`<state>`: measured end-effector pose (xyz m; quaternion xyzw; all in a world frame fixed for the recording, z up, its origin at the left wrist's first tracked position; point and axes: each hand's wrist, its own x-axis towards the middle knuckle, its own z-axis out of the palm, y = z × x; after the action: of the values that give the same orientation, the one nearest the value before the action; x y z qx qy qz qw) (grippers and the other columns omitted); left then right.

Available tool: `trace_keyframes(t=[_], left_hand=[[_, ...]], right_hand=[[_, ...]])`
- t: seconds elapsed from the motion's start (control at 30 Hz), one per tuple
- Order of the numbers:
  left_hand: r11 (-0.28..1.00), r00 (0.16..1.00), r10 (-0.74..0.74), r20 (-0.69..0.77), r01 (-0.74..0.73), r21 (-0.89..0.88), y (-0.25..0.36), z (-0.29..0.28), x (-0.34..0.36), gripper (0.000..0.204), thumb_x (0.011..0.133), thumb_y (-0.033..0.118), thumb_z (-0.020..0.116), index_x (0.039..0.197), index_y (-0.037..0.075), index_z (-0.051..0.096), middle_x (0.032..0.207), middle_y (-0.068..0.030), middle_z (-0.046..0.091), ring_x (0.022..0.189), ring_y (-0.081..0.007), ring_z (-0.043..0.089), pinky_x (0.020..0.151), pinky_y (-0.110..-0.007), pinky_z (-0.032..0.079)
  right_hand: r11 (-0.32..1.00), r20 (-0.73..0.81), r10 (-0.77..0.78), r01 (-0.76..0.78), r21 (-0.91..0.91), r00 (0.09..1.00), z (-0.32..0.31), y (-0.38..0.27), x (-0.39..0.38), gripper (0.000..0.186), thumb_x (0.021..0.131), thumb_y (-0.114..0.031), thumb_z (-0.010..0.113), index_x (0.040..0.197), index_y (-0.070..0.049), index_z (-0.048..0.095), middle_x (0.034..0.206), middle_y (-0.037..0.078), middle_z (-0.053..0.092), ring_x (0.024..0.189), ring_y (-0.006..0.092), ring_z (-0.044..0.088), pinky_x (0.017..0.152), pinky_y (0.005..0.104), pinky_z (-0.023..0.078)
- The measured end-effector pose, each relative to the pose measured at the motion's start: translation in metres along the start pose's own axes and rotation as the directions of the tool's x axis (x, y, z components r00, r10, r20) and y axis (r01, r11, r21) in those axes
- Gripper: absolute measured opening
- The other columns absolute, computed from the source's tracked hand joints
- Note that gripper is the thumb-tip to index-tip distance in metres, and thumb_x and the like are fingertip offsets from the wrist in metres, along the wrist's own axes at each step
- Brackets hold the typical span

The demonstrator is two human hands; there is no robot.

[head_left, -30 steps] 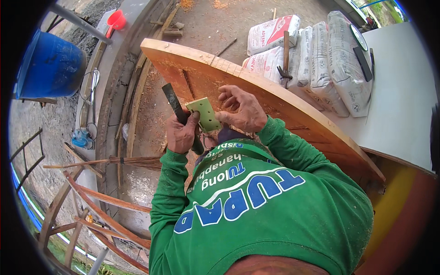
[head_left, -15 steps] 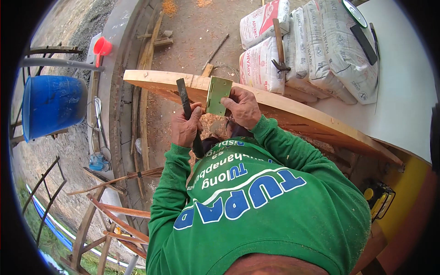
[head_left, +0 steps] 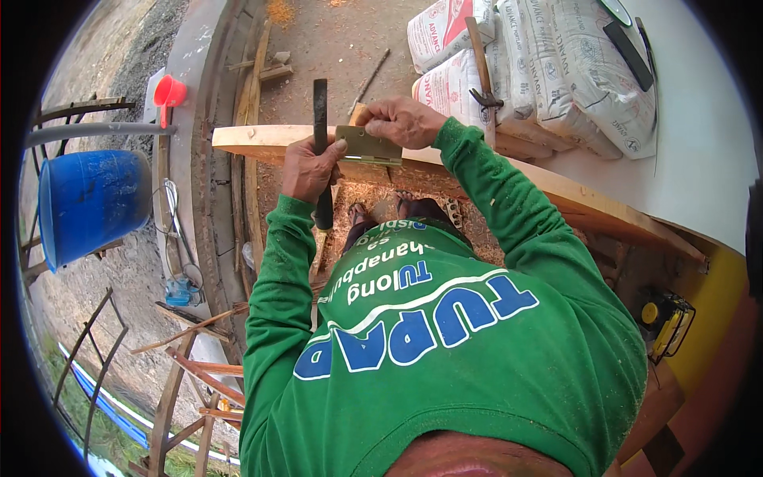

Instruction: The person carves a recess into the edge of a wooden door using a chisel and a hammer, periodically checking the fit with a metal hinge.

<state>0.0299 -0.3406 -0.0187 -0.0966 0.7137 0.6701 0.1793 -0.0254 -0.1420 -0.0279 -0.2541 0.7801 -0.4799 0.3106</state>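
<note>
My left hand (head_left: 308,171) is closed round a dark, flat, chisel-like bar (head_left: 320,111), which stands nearly upright in the picture. Its thumb also presses on the near left corner of a brass-coloured door hinge (head_left: 373,146). The far edge of that hinge is pinched in my right hand (head_left: 407,122), with the thumb and fingers together. Under the hinge runs the pale edge of a long wooden board (head_left: 254,137), set across in front of me. The hinge lies against or just over this edge; exact contact I cannot tell.
At the far right, stacked cement sacks (head_left: 520,71) have a claw hammer (head_left: 482,67) leaning against them. A blue drum (head_left: 91,207) and a red dipper (head_left: 168,93) are at left. Wood shavings (head_left: 477,238) cover the ground by my feet. Farther right sits a yellow-and-black machine (head_left: 666,319).
The hinge has turned from upright to lying crosswise along the board's edge. My right hand has moved to its far side, and my left thumb now touches it. The bar stands straighter.
</note>
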Motion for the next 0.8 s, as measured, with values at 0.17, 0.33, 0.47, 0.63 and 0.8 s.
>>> trace_keyframes(t=[0.17, 0.33, 0.47, 0.63, 0.8], left_hand=[[0.989, 0.998, -0.004, -0.065, -0.006, -0.149, 0.004, -0.024, 0.013, 0.015, 0.079, 0.01, 0.061, 0.087, -0.002, 0.056, 0.059, -0.0009, 0.051, 0.042, -0.0062, 0.043, 0.037, -0.02, 0.036], [0.981, 0.997, 0.007, -0.075, -0.021, -0.192, 0.0, -0.04, 0.017, 0.015, 0.079, 0.009, 0.061, 0.087, -0.002, 0.056, 0.061, -0.001, 0.051, 0.044, -0.0062, 0.044, 0.039, -0.02, 0.037], [0.985, 0.999, -0.002, -0.052, -0.007, -0.171, 0.006, -0.042, 0.017, 0.016, 0.079, 0.011, 0.061, 0.087, -0.001, 0.055, 0.061, -0.0002, 0.051, 0.046, -0.0064, 0.045, 0.041, -0.019, 0.037], [0.976, 0.998, 0.053, 0.016, -0.049, -0.213, 0.011, -0.047, 0.023, 0.018, 0.078, 0.013, 0.062, 0.09, 0.001, 0.054, 0.065, 0.0003, 0.05, 0.05, -0.0067, 0.045, 0.044, -0.019, 0.037], [0.954, 0.993, 0.079, -0.087, -0.1, -0.282, -0.008, -0.084, 0.02, 0.017, 0.079, 0.009, 0.061, 0.091, 0.001, 0.052, 0.066, -0.0018, 0.051, 0.048, -0.0086, 0.046, 0.042, -0.021, 0.039]], right_hand=[[0.998, -0.232, -0.058, 0.063, 0.015, 0.971, -0.001, -0.004, 0.003, 0.066, 0.066, -0.027, 0.069, 0.118, 0.003, 0.043, 0.098, 0.008, 0.054, 0.075, 0.0159, 0.055, 0.073, 0.0243, 0.046], [0.905, -0.33, -0.298, 0.156, -0.395, 0.896, 0.019, -0.006, 0.009, 0.073, 0.057, -0.032, 0.073, 0.117, -0.001, 0.046, 0.1, 0.014, 0.05, 0.088, 0.0248, 0.052, 0.08, 0.0345, 0.045], [0.903, -0.278, -0.155, 0.022, -0.429, 0.948, 0.02, -0.021, 0.013, 0.072, 0.058, -0.033, 0.069, 0.118, -0.002, 0.046, 0.105, 0.018, 0.049, 0.096, 0.0315, 0.051, 0.085, 0.036, 0.041], [0.874, -0.358, -0.299, 0.104, -0.474, 0.884, 0.011, -0.019, 0.008, 0.075, 0.059, -0.043, 0.072, 0.117, -0.002, 0.045, 0.104, 0.018, 0.049, 0.095, 0.0302, 0.051, 0.085, 0.0365, 0.042], [0.848, -0.485, -0.176, -0.118, -0.516, 0.857, 0.0, -0.004, -0.016, 0.086, 0.062, -0.053, 0.065, 0.122, 0.001, 0.039, 0.113, 0.021, 0.046, 0.107, 0.0329, 0.045, 0.092, 0.0402, 0.036]])
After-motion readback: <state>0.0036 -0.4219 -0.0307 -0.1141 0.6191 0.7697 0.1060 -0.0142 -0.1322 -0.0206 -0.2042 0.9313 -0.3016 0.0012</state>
